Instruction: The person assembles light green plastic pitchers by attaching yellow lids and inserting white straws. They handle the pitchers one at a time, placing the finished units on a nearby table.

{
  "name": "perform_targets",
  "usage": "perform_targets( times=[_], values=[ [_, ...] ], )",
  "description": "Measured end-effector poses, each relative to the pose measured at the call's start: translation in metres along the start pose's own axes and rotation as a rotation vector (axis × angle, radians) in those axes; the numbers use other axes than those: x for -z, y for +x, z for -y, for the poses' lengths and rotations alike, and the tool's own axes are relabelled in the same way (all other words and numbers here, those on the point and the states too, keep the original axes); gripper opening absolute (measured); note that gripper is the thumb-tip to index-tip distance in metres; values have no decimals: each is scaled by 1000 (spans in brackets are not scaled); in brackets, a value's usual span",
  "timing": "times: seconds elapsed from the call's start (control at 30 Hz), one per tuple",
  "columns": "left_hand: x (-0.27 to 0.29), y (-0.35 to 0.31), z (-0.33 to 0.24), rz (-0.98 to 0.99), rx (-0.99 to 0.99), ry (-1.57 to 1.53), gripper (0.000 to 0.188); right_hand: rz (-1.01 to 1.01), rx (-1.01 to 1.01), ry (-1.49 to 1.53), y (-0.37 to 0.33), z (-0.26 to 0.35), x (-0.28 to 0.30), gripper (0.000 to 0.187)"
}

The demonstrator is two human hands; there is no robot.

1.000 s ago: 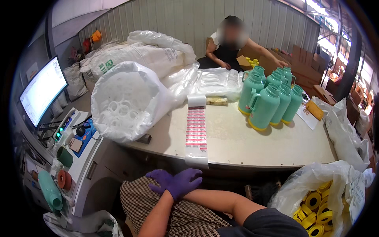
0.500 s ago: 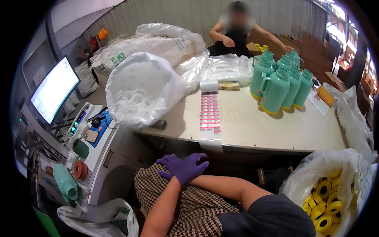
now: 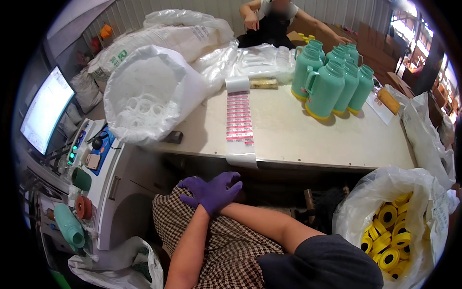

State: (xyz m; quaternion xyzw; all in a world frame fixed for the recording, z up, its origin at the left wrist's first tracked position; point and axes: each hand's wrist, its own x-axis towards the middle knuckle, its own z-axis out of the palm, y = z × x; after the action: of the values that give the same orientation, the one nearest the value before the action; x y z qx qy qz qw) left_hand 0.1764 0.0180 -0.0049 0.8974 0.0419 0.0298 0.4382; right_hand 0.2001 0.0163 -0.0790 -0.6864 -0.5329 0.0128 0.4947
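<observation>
Your hands have kept the same pose since a second ago, crossed at the wrists over your lap. Your left hand (image 3: 216, 192) lies on top, its purple-gloved fingers loosely spread toward the right and grasping nothing. Your right hand (image 3: 191, 185) is partly hidden beneath it; its gloved fingers reach out to the left, relaxed and spread, with nothing seen in them. Both rest over the checked cloth (image 3: 175, 219) on your lap, just in front of the near edge of the tabletop (image 3: 298, 139).

What has changed most is your view: it has dipped, so the tabletop sits higher and the co-worker (image 3: 267, 29) at the far side is cut off by the top edge. One hand of theirs, down by their lap a second ago, is now raised in front of them on the left. Their other arm still stretches right, to the far flasks.

The strip of labels (image 3: 239, 120) has stayed put, lying from the middle of the tabletop to its near edge and hanging slightly over. The green flasks (image 3: 327, 89) still stand upright in a cluster at the far right. The white bag (image 3: 187, 79) with white rings (image 3: 144, 103) remains at the left, and the yellow rings (image 3: 380, 243) lie in the clear bag (image 3: 421, 192) at the near right.
</observation>
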Motion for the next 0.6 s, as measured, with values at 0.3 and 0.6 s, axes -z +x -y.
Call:
perform_targets(
  times=[0.3,0.6],
  values=[
    [-37,-1,2,-159,-341,50,21,-243,-116,229,-34,-48,-37,34],
    [-21,-28,42,-679,-73,-716,17,-70,-1022,-324,-210,-206,54,46]
  ],
)
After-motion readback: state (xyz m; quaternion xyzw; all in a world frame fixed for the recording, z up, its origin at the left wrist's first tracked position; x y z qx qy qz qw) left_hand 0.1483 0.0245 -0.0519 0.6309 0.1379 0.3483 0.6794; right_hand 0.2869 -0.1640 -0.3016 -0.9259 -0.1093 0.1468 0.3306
